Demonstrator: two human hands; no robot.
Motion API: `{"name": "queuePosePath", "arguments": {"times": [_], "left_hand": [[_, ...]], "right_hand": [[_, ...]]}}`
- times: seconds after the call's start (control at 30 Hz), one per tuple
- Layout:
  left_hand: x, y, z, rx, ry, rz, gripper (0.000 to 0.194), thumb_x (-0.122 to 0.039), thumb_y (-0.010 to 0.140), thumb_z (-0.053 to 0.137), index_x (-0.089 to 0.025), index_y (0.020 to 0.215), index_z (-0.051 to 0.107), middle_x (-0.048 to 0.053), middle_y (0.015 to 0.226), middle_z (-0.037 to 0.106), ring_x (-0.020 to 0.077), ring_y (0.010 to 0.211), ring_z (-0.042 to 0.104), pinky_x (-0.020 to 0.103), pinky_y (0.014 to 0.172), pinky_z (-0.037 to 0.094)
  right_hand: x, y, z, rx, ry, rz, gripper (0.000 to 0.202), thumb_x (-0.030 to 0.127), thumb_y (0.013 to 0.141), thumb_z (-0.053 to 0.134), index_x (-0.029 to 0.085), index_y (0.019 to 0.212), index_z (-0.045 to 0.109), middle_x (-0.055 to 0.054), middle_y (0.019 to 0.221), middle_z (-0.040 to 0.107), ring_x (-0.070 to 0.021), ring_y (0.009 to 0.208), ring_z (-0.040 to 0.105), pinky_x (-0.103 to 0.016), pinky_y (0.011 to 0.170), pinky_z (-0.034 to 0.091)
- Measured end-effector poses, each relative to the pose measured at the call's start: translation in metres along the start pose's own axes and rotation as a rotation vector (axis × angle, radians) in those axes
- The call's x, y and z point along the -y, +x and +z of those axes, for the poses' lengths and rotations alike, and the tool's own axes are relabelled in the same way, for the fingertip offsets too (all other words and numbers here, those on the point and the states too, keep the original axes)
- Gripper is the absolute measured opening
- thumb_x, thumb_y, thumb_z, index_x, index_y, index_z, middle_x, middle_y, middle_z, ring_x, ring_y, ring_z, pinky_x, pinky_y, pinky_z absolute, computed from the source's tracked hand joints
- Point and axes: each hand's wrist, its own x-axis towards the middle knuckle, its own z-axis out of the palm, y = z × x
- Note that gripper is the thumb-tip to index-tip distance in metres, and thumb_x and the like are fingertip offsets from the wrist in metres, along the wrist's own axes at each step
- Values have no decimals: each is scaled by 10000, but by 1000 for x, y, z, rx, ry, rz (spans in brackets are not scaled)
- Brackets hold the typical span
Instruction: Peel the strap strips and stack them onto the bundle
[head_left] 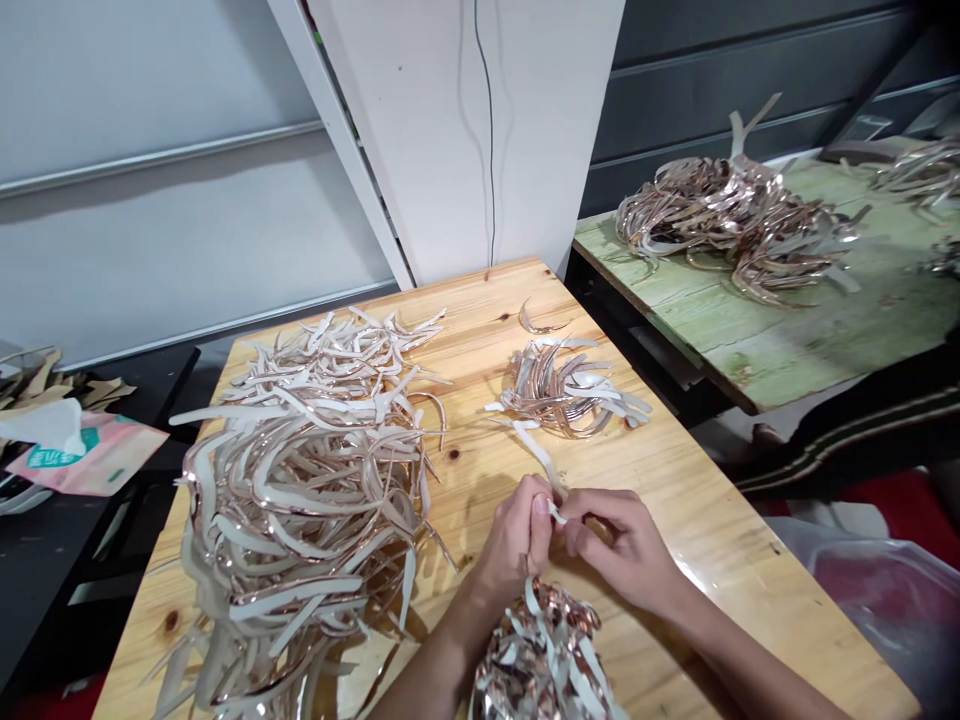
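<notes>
My left hand [523,527] is closed around a narrow, curved strip [535,447], white with a coppery shiny side. The strip's far part sticks out past my knuckles toward the back of the table. A short white end shows between my hands, and my right hand [626,545] pinches at it with thumb and forefinger. Right below my hands lies a heap of crumpled white and copper scraps [544,655]. Beyond them sits a small bunch of similar curved strips [566,388]. To the left spreads a large pile of these strips [307,500].
The wooden table [480,440] meets a white pillar [480,130] at its back. On the right, a greenish table [795,340] bears another strip pile [742,220]. A person's dark striped sleeve or trouser leg [847,430] is beside it. A pink tissue pack [97,455] lies left.
</notes>
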Motion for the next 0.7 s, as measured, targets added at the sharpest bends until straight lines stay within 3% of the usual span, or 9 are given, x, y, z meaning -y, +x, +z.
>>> {"name": "queuePosePath", "arguments": {"times": [0.2,0.3,0.4,0.57,0.7], "left_hand": [[-1,3,2,-159,-238,-72,382,-463,1084,317,-218,898,545,40,824,575,175,740,538,317,703,440],[-5,5,3,-226,-261,-80,384,-471,1081,329,-222,891,550,42,803,572,184,730,542,335,707,448],[-6,4,1,-195,-227,-47,350,-444,1084,335,-222,910,543,38,780,567,187,722,543,337,694,441],[-4,2,-2,-76,-163,32,341,-515,1051,389,-227,903,496,35,826,537,187,749,506,333,701,416],[-8,6,-1,15,-79,-41,323,-488,1051,414,-229,864,460,18,813,481,177,729,451,336,701,380]], "right_hand": [[-11,1,1,8,372,99,168,181,881,596,188,734,677,11,671,614,-135,607,542,-277,636,397],[-15,4,3,-10,456,114,277,340,935,527,179,788,699,-23,723,633,-168,650,560,-320,703,415],[-14,6,8,-52,323,151,412,491,1010,472,185,781,626,-22,719,595,-176,667,526,-313,672,395],[-9,2,13,-68,-6,163,328,422,1040,539,205,793,521,35,689,491,-133,628,439,-264,598,334],[-8,0,14,-74,-73,87,286,375,1067,488,210,834,508,35,723,521,-130,642,470,-259,624,360]]}}
